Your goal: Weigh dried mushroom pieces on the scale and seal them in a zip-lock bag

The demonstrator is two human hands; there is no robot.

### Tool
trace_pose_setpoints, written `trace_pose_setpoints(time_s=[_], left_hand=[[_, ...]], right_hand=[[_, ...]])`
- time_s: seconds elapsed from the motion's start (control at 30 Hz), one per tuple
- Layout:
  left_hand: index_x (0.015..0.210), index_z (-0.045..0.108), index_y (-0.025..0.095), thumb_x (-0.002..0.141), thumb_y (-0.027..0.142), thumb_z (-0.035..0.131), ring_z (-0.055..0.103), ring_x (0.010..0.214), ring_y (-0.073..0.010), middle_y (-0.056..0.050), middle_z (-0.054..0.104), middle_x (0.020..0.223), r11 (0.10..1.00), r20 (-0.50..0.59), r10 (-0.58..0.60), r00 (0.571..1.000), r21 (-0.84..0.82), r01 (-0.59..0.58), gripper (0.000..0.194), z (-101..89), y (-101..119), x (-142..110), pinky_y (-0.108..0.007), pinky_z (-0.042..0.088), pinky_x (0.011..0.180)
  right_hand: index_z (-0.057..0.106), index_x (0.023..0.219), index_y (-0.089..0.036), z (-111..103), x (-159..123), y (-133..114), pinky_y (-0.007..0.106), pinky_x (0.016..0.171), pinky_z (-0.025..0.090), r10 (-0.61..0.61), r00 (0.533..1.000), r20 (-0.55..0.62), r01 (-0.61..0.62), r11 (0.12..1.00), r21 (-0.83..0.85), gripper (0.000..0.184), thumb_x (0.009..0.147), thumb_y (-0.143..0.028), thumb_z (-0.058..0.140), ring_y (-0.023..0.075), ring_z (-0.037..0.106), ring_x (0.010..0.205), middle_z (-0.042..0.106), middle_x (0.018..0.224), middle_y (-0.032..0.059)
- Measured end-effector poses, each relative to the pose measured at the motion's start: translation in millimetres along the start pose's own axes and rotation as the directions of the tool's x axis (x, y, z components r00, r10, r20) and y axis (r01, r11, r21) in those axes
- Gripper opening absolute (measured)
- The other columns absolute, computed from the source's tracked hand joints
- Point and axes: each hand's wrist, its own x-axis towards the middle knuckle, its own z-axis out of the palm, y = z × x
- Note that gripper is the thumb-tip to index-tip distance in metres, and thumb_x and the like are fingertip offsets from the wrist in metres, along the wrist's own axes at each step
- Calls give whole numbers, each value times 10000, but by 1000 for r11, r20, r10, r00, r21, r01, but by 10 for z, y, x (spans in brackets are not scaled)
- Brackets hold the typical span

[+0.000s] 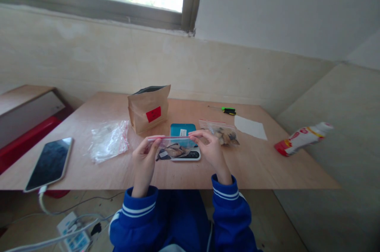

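A clear zip bag [175,151] with brown and dark dried pieces in it hangs between my two hands, its red zip strip uppermost. My left hand [146,158] pinches the strip's left end between thumb and fingers. At the other end, my right hand [209,147] has thumb and fingers closed on the strip. Behind and below the bag lies a small scale [194,154] with a teal top [175,129], partly hidden by the bag. To the right of it rests another filled zip bag [227,135], close to my right fingers.
A brown paper pouch [139,111] with a red label stands open at the back. Clear bags [109,141] lie at left, beside a tablet [50,163] on a cable. Rightward are screwdrivers [228,110], white paper [251,127] and a red-and-white bottle [303,139]. The table's front edge is close.
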Motion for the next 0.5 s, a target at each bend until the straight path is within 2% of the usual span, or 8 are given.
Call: trace_pose_setpoints(time_s=[0.17, 0.3, 0.5], left_hand=[[837, 707, 182, 816, 448, 644, 639, 680, -152, -12, 702, 711, 999, -44, -31, 999, -7, 31, 273, -61, -44, 26, -244, 497, 617], [786, 696, 174, 821, 438, 644, 623, 698, -136, -6, 691, 717, 997, -91, -47, 995, -63, 41, 271, -97, -75, 46, -235, 482, 656], [760, 687, 175, 818, 432, 655, 622, 714, -121, 2, 687, 727, 969, -25, -124, 992, -220, 115, 265, -44, -92, 29, -225, 493, 702]], right_hand=[[702, 871, -217, -87, 0, 74, 364, 848, 491, 101, 995, 19, -102, 995, 19, 162, 866, -358, 623, 212, 659, 910, 730, 920, 45], [686, 912, -217, -84, -22, 111, 363, 854, 490, 129, 991, 24, -131, 988, 80, 192, 837, -390, 652, 210, 657, 919, 726, 947, 44], [679, 825, -216, 44, -77, 53, 362, 844, 516, 146, 988, 41, -152, 947, 283, 229, 854, -436, 624, 217, 680, 893, 744, 894, 45]])
